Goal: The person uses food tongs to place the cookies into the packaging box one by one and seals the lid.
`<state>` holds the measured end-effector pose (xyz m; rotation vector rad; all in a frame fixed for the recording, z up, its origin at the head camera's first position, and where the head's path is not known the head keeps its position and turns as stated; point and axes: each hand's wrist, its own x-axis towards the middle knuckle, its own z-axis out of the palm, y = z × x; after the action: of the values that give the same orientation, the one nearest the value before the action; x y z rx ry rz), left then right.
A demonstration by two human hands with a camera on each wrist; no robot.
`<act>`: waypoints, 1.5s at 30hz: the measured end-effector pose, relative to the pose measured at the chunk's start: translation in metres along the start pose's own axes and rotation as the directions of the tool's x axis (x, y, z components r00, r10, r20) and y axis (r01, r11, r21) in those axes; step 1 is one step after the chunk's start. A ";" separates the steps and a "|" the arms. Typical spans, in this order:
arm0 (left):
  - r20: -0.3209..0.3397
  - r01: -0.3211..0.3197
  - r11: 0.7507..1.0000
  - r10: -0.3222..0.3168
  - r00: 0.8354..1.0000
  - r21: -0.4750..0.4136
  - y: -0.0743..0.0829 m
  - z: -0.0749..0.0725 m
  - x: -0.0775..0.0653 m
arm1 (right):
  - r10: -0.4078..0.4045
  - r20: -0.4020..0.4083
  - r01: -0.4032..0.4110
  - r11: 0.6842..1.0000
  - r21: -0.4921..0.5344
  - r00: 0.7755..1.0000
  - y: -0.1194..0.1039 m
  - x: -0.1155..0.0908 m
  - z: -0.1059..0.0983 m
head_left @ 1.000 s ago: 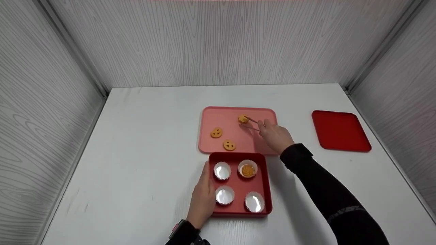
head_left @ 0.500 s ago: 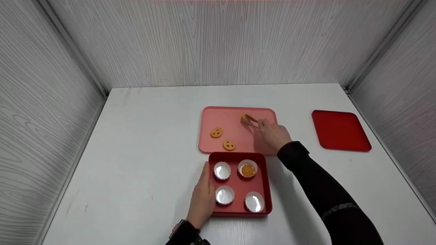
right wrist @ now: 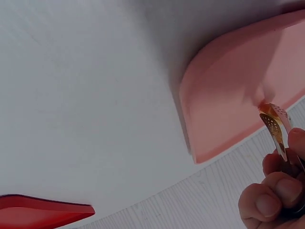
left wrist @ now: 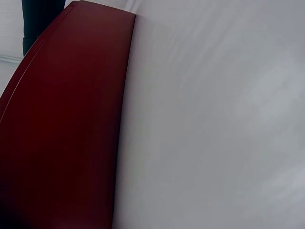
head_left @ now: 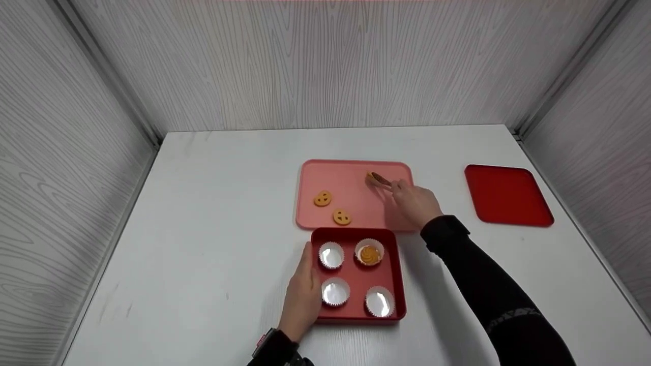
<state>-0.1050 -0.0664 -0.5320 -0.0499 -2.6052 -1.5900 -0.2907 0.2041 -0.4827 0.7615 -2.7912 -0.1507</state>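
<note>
Right hand (head_left: 418, 204): Fingers curl round a pair of metal tongs (right wrist: 274, 128) above a pink tray (head_left: 330, 173); the right wrist view cuts off part of the hand and the grip end.
Tongs: Perforated tips close in on a small yellow-brown cookie (right wrist: 267, 110).
Cookie in the tongs: Over the pink tray's far right part, mostly hidden by the tips; whether it touches the tray cannot be told.
Left hand (head_left: 301, 299): Well apart from the right, it lies with extended fingers along the left wall of a red box (head_left: 356, 321); the fingers below the rim are hidden.
Red box: Four white paper cups (head_left: 331, 255) stand inside, the far right one holding a swirled cookie (head_left: 370, 255).
Loose cookies (head_left: 342, 217): Two, pierced with holes, lie near each other on the pink tray's near left part.
Red tray (head_left: 508, 195): At right on the white table (head_left: 218, 213), cut off in the right wrist view.
Left wrist view: The box's outer wall fills one side; a dark shape (left wrist: 43, 21) at the corner is hard to identify.
Markings: A wrist device (head_left: 264, 342) carries a red patch too small to read; the right sleeve (head_left: 478, 274) bears a grey band, its pattern indistinct.
</note>
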 end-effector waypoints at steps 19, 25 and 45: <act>0.007 0.016 1.000 -0.016 1.000 -0.015 0.001 -0.001 -0.001 | -0.027 -0.142 0.043 0.993 0.113 0.990 0.013 -0.038 -0.008; 0.007 0.017 1.000 -0.017 1.000 -0.017 0.001 -0.001 -0.001 | -0.046 -0.190 0.071 0.990 0.123 0.981 0.005 -0.052 -0.017; 0.004 0.012 1.000 -0.012 1.000 -0.015 0.001 -0.001 -0.001 | -0.351 -0.359 0.407 0.909 0.092 0.865 -0.045 -0.095 -0.056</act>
<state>-0.1034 -0.0663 -0.5305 -0.0388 -2.6016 -1.6145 -0.1755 0.2123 -0.4551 1.2492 -2.3233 0.1349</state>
